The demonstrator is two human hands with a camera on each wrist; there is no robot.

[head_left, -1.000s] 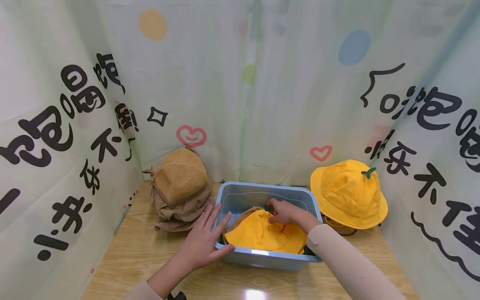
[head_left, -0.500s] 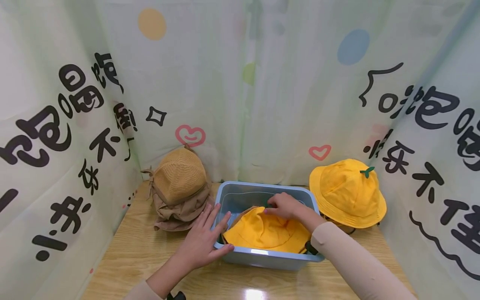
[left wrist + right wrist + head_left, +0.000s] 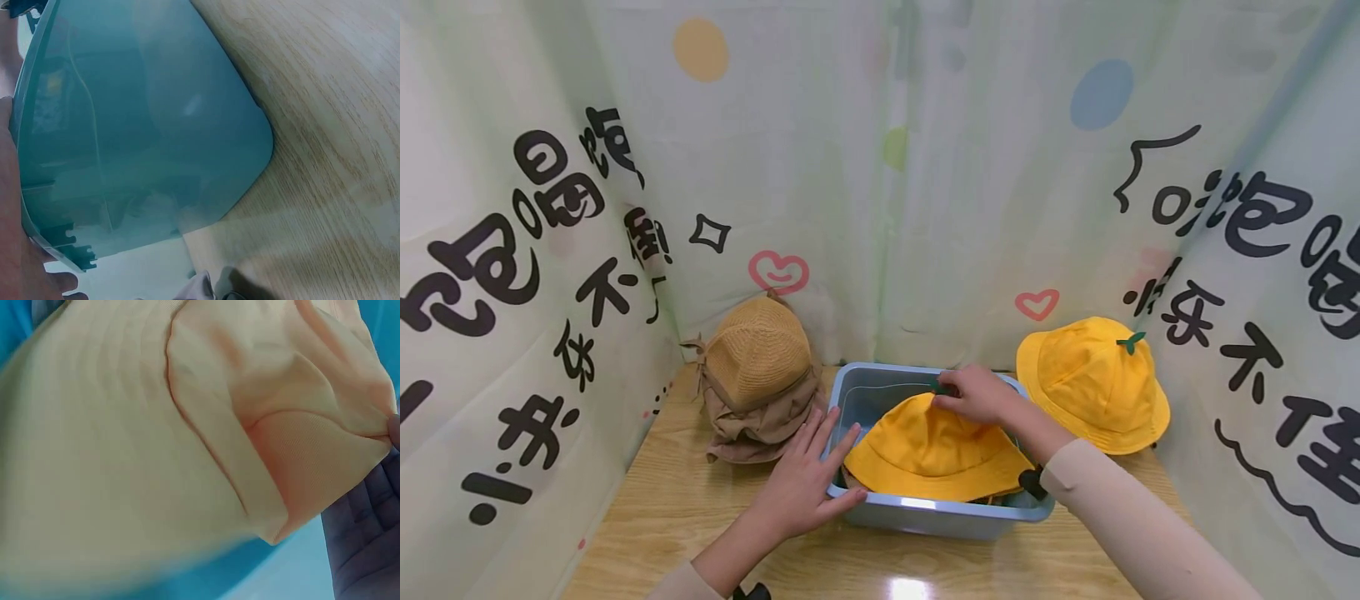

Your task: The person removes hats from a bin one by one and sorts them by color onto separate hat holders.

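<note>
In the head view, a yellow bucket hat (image 3: 917,458) is in a blue plastic tub (image 3: 917,518), crown up and brim hanging over other dark items that barely show. My right hand (image 3: 981,398) pinches the hat's crown near a small green tuft. The right wrist view has the hat's cloth (image 3: 194,437) stretched and folded away from the fingers (image 3: 369,537). At the tub's left side my left hand (image 3: 801,483) rests over the rim, fingers spread and straight. The left wrist view shows that hand (image 3: 11,206) along the rim, beside the tub's outer wall (image 3: 144,125).
Left of the tub, a straw-coloured hat (image 3: 763,346) sits on a brown cloth hat (image 3: 760,429). Another yellow hat (image 3: 1090,387) with a green sprout stands to the right. Printed curtains (image 3: 820,167) enclose the wooden table (image 3: 700,533) behind and at both sides.
My right hand has risen toward the tub's back rim, drawing up the yellow hat, whose crumpled crown now stands taller. My left hand stays on the rim.
</note>
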